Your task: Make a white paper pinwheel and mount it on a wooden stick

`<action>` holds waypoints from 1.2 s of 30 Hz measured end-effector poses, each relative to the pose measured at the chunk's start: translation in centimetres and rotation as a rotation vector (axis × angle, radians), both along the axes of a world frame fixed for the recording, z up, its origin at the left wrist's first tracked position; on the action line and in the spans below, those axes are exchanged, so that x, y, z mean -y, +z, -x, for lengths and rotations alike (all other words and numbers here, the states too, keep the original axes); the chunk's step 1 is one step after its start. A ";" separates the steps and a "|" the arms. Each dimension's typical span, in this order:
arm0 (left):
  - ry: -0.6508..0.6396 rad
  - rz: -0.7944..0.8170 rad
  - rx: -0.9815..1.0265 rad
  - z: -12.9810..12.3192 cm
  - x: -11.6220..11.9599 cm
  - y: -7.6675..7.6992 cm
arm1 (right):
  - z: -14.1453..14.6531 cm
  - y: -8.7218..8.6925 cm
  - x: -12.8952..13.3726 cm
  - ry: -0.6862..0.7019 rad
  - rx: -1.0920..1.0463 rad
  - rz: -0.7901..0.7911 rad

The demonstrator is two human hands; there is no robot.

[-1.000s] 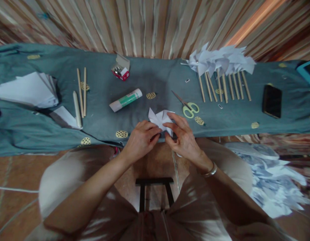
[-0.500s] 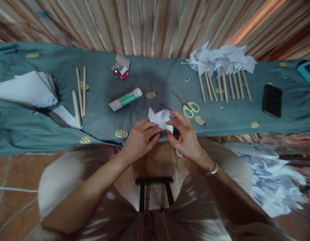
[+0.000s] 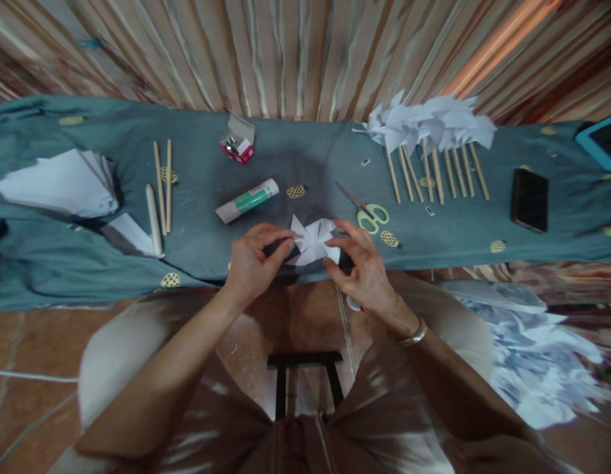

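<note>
Holds the white paper pinwheel (image 3: 314,242) at the six-o'clock edge of the worktop (image 3: 305,148); from eight o'clock, pinches its nine-o'clock blade with the left hand (image 3: 256,260); from four, clasps its three-o'clock side with the right hand (image 3: 365,266), spread and curved.

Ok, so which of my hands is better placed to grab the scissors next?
Likely your right hand: the scissors lie just beyond it, handles nearest, while your left hand is farther off, at the opposite side of the folded white paper.
</note>
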State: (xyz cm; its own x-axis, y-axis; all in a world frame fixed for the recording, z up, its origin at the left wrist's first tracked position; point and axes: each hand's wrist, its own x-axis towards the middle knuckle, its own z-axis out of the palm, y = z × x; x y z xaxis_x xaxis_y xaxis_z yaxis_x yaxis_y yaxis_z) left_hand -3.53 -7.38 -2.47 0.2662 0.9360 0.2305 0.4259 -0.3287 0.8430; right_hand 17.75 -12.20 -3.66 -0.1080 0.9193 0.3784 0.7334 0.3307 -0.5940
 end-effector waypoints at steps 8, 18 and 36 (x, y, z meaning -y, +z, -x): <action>0.060 0.113 0.111 -0.2 -0.3 -0.9 | -0.3 0.2 -1.1 -0.151 -0.205 0.153; 0.090 0.166 0.235 -0.7 -0.9 -1.2 | 0.6 -0.1 -1.9 -0.237 -0.331 0.291; 0.034 0.755 0.698 -2.0 -1.6 1.7 | 1.8 1.6 -3.7 -0.110 -0.565 0.158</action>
State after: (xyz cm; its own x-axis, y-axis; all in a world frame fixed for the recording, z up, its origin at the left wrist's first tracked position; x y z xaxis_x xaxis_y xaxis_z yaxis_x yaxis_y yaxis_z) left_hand -1.53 -5.76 -0.79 0.2690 0.9056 -0.3279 -0.2389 0.3926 0.8881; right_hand 15.99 -8.47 -2.08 0.1693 0.9636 0.2068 0.3141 0.1462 -0.9381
